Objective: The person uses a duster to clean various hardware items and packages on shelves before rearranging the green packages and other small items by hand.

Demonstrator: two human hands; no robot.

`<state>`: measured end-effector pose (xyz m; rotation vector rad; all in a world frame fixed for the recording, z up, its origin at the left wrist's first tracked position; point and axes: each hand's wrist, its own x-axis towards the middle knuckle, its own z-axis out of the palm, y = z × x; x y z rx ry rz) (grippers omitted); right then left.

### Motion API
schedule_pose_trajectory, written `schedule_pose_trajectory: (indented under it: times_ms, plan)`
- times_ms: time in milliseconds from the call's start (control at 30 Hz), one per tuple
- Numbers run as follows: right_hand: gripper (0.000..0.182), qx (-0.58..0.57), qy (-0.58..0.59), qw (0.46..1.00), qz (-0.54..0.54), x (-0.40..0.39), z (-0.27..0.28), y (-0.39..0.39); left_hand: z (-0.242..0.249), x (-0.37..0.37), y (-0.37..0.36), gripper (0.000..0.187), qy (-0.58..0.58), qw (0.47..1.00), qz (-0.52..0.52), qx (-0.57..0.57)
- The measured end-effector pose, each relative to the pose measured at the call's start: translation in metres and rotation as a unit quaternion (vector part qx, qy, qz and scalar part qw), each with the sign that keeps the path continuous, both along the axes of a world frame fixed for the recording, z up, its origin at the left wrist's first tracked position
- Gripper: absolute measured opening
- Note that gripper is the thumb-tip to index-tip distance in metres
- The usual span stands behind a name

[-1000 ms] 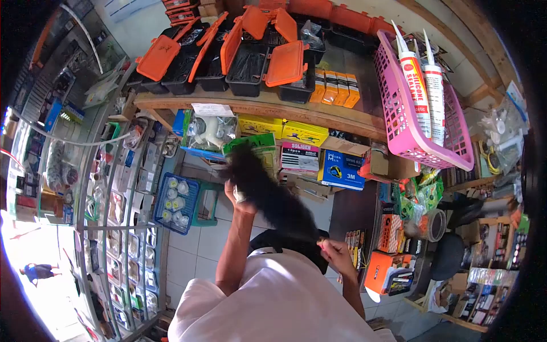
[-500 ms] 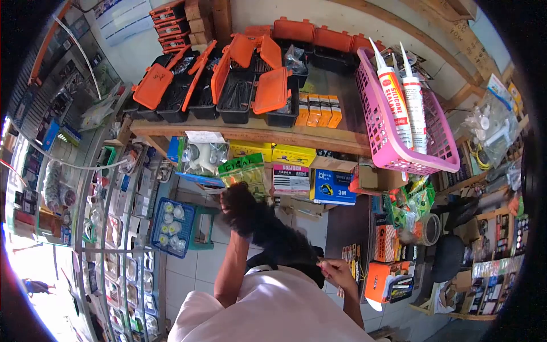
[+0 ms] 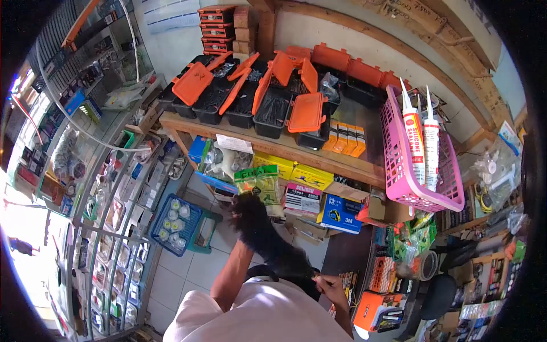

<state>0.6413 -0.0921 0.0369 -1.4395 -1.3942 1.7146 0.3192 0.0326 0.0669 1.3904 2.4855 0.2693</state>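
A black plastic bag [image 3: 268,242] stretches in front of my chest between my two hands. My left forearm [image 3: 233,276] reaches up into the bag's far end, and the bag covers my left hand there. That end sits just below a green packet [image 3: 259,181] hanging under the wooden shelf [image 3: 273,145]. My right hand [image 3: 329,285] is close to my chest and pinches the bag's near edge. What lies in the bag is hidden.
Black boxes with orange lids [image 3: 273,105] stand open on the shelf. A pink basket [image 3: 399,165] with silicone sealant tubes [image 3: 415,142] is at the right. A glass display case [image 3: 108,199] runs along the left. A blue crate [image 3: 174,222] sits on the tiled floor.
My left hand showed bare beside the bag a second ago; now the bag covers it. The view has swung, so the shelf sits lower and further right.
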Motion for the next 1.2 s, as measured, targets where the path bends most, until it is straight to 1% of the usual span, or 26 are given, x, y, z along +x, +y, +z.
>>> schedule_pose_trajectory:
  times_ms: [33, 67, 100, 167, 233, 267, 333, 367, 400, 433, 467, 500, 533, 567, 633, 700, 733, 767, 833, 867, 900, 1000, 1067, 1100, 1167, 1200]
  plan:
    - [0.028, -0.002, 0.009, 1.000, -0.028, 0.003, -0.007, 0.000, 0.005, 0.001, 0.000, 0.051, -0.426, 0.888, 0.071, 0.157]
    - [0.028, -0.001, 0.009, 1.000, -0.030, 0.002, -0.002, 0.002, 0.008, 0.001, -0.003, 0.045, -0.757, 0.579, 0.125, 0.275]
    - [0.029, -0.025, 0.026, 0.999, -0.036, 0.000, 0.005, 0.001, 0.009, 0.002, -0.005, 0.040, -0.921, 0.142, 0.152, 0.329]
    - [0.031, -0.049, 0.043, 0.997, -0.042, -0.001, 0.012, 0.000, 0.007, 0.002, -0.007, 0.042, -0.923, 0.150, 0.139, 0.327]
    - [0.033, 0.023, 0.004, 0.999, 0.035, -0.001, 0.013, -0.001, 0.004, 0.003, -0.006, 0.048, -0.927, 0.150, 0.128, 0.320]
    - [0.033, 0.025, 0.003, 0.999, 0.034, 0.000, 0.008, -0.001, 0.002, 0.004, -0.005, 0.051, -0.929, 0.149, 0.123, 0.317]
    - [0.029, 0.010, 0.034, 0.999, -0.027, 0.003, -0.007, -0.003, -0.006, 0.005, -0.006, 0.058, -0.932, 0.147, 0.115, 0.312]
    - [0.029, 0.008, 0.034, 0.999, -0.027, -0.002, -0.001, -0.004, -0.011, 0.005, -0.008, 0.061, -0.933, 0.147, 0.112, 0.310]
    - [0.030, -0.024, 0.039, 0.997, -0.066, -0.009, 0.011, -0.002, -0.010, 0.003, -0.006, 0.062, -0.947, 0.095, 0.052, 0.302]
    - [0.031, -0.057, 0.045, 0.992, -0.106, -0.012, 0.017, -0.001, -0.010, 0.007, -0.009, 0.060, -0.935, 0.161, 0.080, 0.306]
    - [0.031, -0.056, 0.045, 0.992, -0.106, -0.012, 0.017, 0.000, -0.016, 0.003, -0.009, 0.060, -0.944, 0.133, 0.052, 0.298]
    - [0.032, -0.031, 0.022, 0.998, -0.059, -0.010, 0.017, 0.001, -0.022, 0.000, -0.008, 0.060, -0.952, 0.106, 0.023, 0.288]
    - [0.032, -0.006, 0.000, 1.000, -0.011, -0.010, 0.017, 0.002, -0.029, 0.003, -0.006, 0.060, -0.868, 0.339, 0.068, 0.357]
    - [0.032, -0.004, 0.000, 1.000, -0.014, -0.011, 0.017, 0.004, -0.027, 0.003, -0.008, 0.060, -0.869, 0.339, 0.065, 0.355]
    - [0.033, -0.005, 0.024, 0.999, -0.030, -0.014, 0.018, 0.006, -0.030, 0.004, -0.018, 0.049, -0.866, 0.341, 0.049, 0.361]
    - [0.033, -0.017, 0.046, 0.997, -0.059, -0.022, 0.020, 0.007, -0.029, -0.003, -0.019, 0.054, -0.945, 0.145, 0.064, 0.287]
    - [0.034, -0.028, 0.069, 0.994, -0.080, -0.027, 0.021, 0.007, -0.028, 0.000, -0.021, 0.058, -0.938, 0.159, 0.096, 0.292]
    - [0.034, -0.022, 0.071, 0.993, -0.090, -0.031, 0.018, 0.005, -0.019, 0.001, -0.022, 0.059, -0.932, 0.176, 0.091, 0.304]
    - [0.032, 0.012, 0.068, 0.998, -0.001, -0.038, 0.011, 0.000, -0.051, -0.011, -0.023, 0.056, -0.928, 0.177, 0.057, 0.323]
    - [0.030, 0.006, 0.034, 0.998, 0.046, -0.039, 0.018, -0.002, -0.022, -0.010, -0.025, 0.056, -0.920, 0.226, 0.073, 0.311]
    - [0.030, 0.013, 0.036, 0.998, 0.040, -0.043, 0.020, -0.001, -0.023, -0.011, -0.022, 0.056, -0.922, 0.226, 0.065, 0.307]
    - [0.027, 0.084, 0.062, 0.993, 0.062, -0.050, 0.022, 0.004, -0.055, -0.028, -0.032, 0.055, -0.889, 0.246, 0.074, 0.378]
    - [0.026, 0.206, 0.045, 0.978, -0.012, -0.047, 0.028, 0.015, -0.041, -0.034, -0.038, 0.054, -0.863, 0.262, 0.083, 0.424]
    - [0.028, 0.265, 0.036, 0.962, -0.048, -0.045, 0.033, 0.023, -0.033, -0.036, -0.041, 0.052, -0.887, 0.198, 0.091, 0.406]
    - [0.029, 0.189, 0.087, 0.966, -0.152, -0.034, 0.048, 0.040, -0.011, -0.035, -0.047, 0.049, -0.883, 0.228, 0.092, 0.401]
    - [0.028, 0.199, 0.093, 0.958, -0.185, -0.033, 0.063, 0.053, -0.014, -0.038, -0.047, 0.049, -0.883, 0.230, 0.086, 0.400]
